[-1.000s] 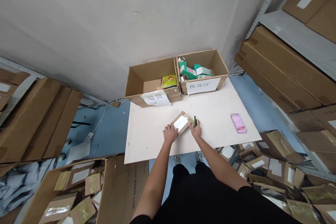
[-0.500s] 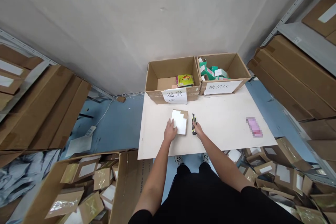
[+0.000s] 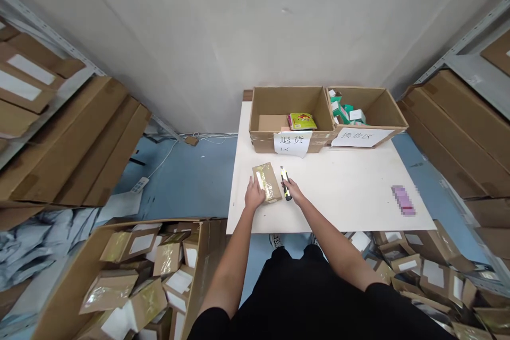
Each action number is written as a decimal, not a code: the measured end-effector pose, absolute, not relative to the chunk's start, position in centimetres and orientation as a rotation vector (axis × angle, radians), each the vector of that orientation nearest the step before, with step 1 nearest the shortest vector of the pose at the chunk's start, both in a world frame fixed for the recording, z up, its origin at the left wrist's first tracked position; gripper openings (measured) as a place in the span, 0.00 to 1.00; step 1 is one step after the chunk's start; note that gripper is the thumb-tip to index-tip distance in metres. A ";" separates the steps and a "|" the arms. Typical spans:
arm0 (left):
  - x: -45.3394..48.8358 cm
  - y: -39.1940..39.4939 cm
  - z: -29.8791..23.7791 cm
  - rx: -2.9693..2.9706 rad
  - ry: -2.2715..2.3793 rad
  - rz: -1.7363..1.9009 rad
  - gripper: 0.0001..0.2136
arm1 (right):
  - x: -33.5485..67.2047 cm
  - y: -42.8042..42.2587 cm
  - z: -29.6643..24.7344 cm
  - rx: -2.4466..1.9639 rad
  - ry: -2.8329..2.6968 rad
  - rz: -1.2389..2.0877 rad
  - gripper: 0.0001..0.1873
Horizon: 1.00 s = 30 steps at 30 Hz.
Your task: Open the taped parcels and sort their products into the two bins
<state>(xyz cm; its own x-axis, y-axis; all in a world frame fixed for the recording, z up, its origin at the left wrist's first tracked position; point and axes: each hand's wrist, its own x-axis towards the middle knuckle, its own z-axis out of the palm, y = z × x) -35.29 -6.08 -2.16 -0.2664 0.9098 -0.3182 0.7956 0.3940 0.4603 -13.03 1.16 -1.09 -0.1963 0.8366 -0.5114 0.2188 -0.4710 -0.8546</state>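
A small brown taped parcel (image 3: 268, 181) lies on the white table (image 3: 346, 191) near its front left. My left hand (image 3: 254, 194) rests on the parcel's left side with fingers curled on it. My right hand (image 3: 292, 190) grips a yellow-and-black utility knife (image 3: 284, 176), its tip just to the right of the parcel.
Two open cartons stand at the table's back: one (image 3: 290, 117) with a yellow-green pack, one (image 3: 368, 112) with green and white boxes. A pink item (image 3: 403, 201) lies at the right. Bins of small parcels (image 3: 131, 276) (image 3: 418, 265) flank my legs; shelves with flat cartons line both sides.
The parcel has been turned over: its white label face is gone and the brown taped side shows. My right hand has closed on the knife. The view has shifted left.
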 end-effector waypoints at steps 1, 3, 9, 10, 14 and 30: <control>-36.3 -5.7 -1.7 1.550 2.039 0.248 0.45 | -13.9 1.0 -0.9 -1.646 -1.318 1.678 0.20; -38.0 -4.7 -1.1 1.681 1.853 0.102 0.52 | -15.3 0.8 -0.2 -1.764 -1.533 1.546 0.17; -39.1 -3.3 -1.4 1.938 1.667 -0.131 0.56 | -18.6 1.5 2.8 -1.966 -2.061 1.062 0.19; -38.8 -3.4 -1.5 1.945 1.671 -0.143 0.55 | -19.2 1.8 3.2 -1.964 -2.127 1.036 0.20; -37.0 -4.4 -2.1 1.869 1.730 -0.124 0.54 | -21.7 3.0 3.8 -1.926 -2.385 0.991 0.31; -33.5 -6.0 -1.3 1.660 1.922 -0.056 0.50 | -18.7 2.5 5.7 -1.901 -2.899 0.961 0.45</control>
<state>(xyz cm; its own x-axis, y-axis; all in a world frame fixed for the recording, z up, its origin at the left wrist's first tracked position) -33.51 -6.00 -1.30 -0.0455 0.8895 -0.4547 0.9146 0.2202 0.3392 -18.68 2.45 5.66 -0.3680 0.6903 -0.6229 0.9258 0.3347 -0.1759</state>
